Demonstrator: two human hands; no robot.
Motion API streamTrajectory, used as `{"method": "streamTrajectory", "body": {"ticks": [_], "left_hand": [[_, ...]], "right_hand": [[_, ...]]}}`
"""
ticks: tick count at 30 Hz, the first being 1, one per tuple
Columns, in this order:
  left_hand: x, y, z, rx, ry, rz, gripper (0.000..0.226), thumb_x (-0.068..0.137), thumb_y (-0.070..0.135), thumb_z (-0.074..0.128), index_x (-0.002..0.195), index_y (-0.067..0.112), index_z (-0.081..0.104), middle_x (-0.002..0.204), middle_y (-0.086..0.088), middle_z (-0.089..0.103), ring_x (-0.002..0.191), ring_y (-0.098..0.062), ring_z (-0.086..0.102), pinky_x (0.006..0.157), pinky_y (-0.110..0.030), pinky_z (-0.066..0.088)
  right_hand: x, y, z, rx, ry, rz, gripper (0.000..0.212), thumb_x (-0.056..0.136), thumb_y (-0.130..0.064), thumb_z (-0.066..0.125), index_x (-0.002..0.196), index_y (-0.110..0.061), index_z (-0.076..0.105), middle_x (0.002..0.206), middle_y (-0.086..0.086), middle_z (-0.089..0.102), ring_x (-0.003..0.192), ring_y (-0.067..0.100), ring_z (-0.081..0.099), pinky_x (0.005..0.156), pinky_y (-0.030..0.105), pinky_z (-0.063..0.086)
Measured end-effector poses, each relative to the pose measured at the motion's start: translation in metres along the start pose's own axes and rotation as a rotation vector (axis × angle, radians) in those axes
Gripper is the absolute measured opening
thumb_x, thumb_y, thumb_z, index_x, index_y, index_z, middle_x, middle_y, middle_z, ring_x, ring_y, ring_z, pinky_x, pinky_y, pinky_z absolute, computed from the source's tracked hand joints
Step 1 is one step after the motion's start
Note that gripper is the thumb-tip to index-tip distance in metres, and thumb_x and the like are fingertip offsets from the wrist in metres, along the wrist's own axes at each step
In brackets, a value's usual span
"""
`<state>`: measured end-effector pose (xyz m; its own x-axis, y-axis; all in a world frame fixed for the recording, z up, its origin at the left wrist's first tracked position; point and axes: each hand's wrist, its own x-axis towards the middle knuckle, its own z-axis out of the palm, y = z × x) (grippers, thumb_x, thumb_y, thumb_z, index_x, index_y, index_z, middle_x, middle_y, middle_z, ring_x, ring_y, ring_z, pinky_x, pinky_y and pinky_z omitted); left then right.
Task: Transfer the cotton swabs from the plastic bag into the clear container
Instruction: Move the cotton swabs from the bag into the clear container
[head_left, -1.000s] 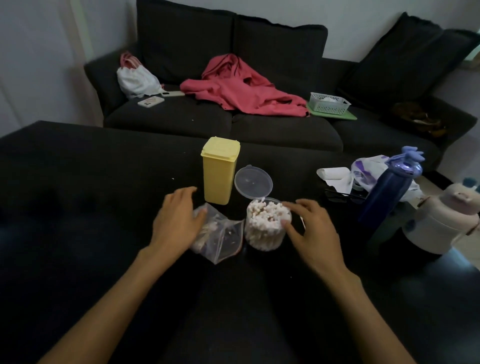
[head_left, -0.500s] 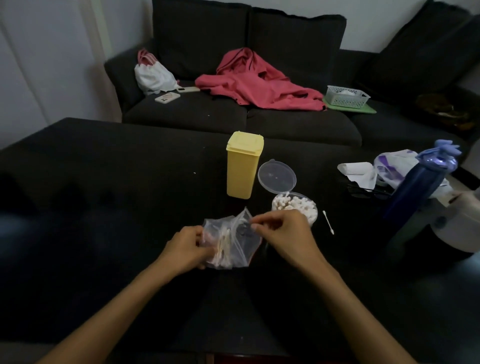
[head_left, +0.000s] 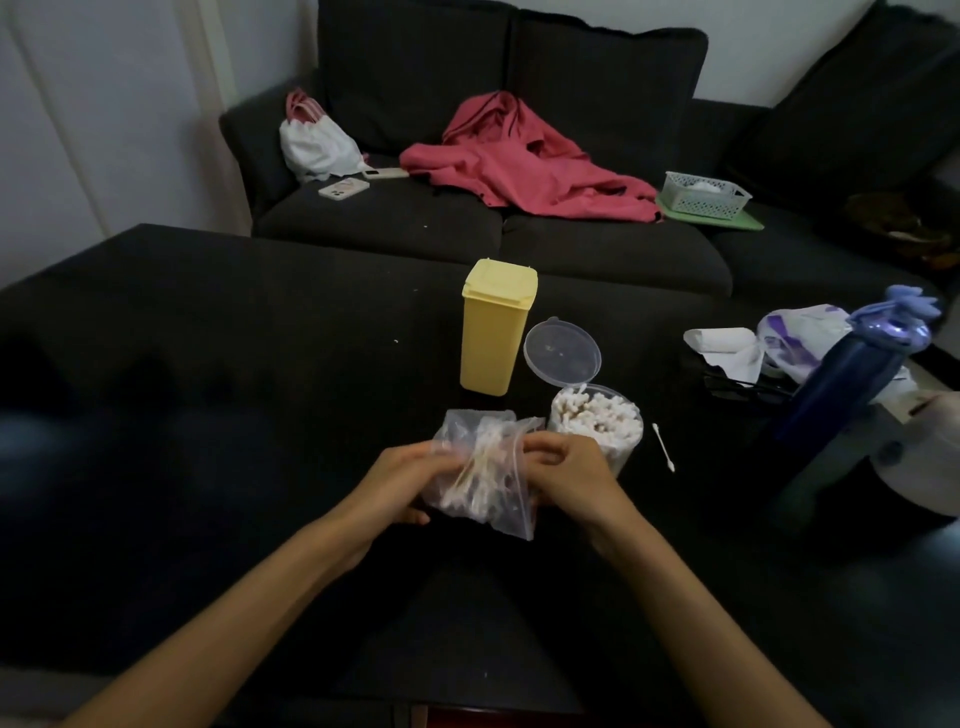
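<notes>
A clear plastic zip bag (head_left: 480, 475) with a bundle of cotton swabs inside is held between both hands above the dark table. My left hand (head_left: 402, 480) grips its left side. My right hand (head_left: 569, 473) pinches its right edge near the top. Just behind and to the right stands the round clear container (head_left: 597, 423), packed with upright swabs, its hinged lid (head_left: 562, 352) standing open. One loose swab (head_left: 663, 447) lies on the table to the container's right.
A yellow lidded box (head_left: 496, 327) stands behind the bag. At the right are a dark blue bottle (head_left: 852, 374), a white jug (head_left: 924, 462), crumpled paper and a bag (head_left: 769, 345). A dark sofa (head_left: 519, 228) with a red garment lies beyond the table.
My left hand lifted the bag off the table and my right hand left the container to pinch the bag's right edge. Both hands now hold it closer together.
</notes>
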<state>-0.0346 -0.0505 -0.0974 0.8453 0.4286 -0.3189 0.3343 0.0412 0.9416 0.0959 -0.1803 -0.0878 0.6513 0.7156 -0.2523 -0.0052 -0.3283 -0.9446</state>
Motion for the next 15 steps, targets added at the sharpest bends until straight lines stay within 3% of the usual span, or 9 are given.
{"method": "streamTrajectory", "body": {"ticks": [2, 4, 6, 11, 15], "left_hand": [[0.001, 0.0, 0.004, 0.023, -0.001, 0.019, 0.024, 0.09, 0.043, 0.053, 0.105, 0.03, 0.067, 0.094, 0.004, 0.07, 0.08, -0.007, 0.064, 0.062, -0.021, 0.044], [0.002, -0.001, 0.007, 0.003, 0.005, 0.066, 0.022, 0.093, 0.035, 0.052, 0.104, 0.024, 0.068, 0.08, 0.005, 0.071, 0.063, 0.0, 0.064, 0.052, -0.014, 0.043], [0.004, 0.0, 0.009, -0.019, 0.008, 0.083, 0.019, 0.094, 0.024, 0.052, 0.105, 0.02, 0.068, 0.077, 0.005, 0.071, 0.059, 0.002, 0.064, 0.048, -0.01, 0.043], [0.009, 0.002, 0.007, 0.07, -0.061, 0.072, 0.022, 0.087, 0.007, 0.06, 0.098, 0.023, 0.07, 0.093, 0.004, 0.072, 0.083, -0.004, 0.07, 0.066, -0.016, 0.053], [0.013, 0.0, 0.005, 0.441, -0.042, 0.187, 0.012, 0.085, 0.019, 0.066, 0.091, 0.026, 0.073, 0.085, 0.003, 0.07, 0.076, -0.008, 0.066, 0.075, -0.027, 0.054]], "right_hand": [[0.0, 0.0, 0.002, 0.052, -0.001, 0.003, 0.02, 0.085, -0.004, 0.062, 0.101, -0.014, 0.066, 0.087, 0.0, 0.071, 0.076, 0.008, 0.068, 0.062, 0.018, 0.055], [0.001, 0.001, 0.003, 0.067, -0.017, -0.003, 0.024, 0.084, -0.003, 0.062, 0.105, -0.015, 0.065, 0.089, -0.001, 0.07, 0.079, 0.008, 0.069, 0.064, 0.018, 0.056], [0.001, 0.003, 0.002, 0.042, -0.037, -0.01, 0.028, 0.083, -0.004, 0.064, 0.107, -0.019, 0.065, 0.091, -0.001, 0.071, 0.082, 0.01, 0.07, 0.069, 0.021, 0.057], [0.002, 0.002, -0.006, -0.046, -0.002, -0.059, 0.026, 0.079, -0.003, 0.068, 0.091, -0.026, 0.064, 0.091, 0.002, 0.066, 0.086, 0.016, 0.066, 0.076, 0.03, 0.058], [0.002, 0.002, -0.009, -0.083, -0.087, -0.031, 0.023, 0.08, -0.01, 0.069, 0.1, -0.021, 0.067, 0.097, -0.001, 0.069, 0.088, 0.012, 0.068, 0.077, 0.027, 0.057]]}}
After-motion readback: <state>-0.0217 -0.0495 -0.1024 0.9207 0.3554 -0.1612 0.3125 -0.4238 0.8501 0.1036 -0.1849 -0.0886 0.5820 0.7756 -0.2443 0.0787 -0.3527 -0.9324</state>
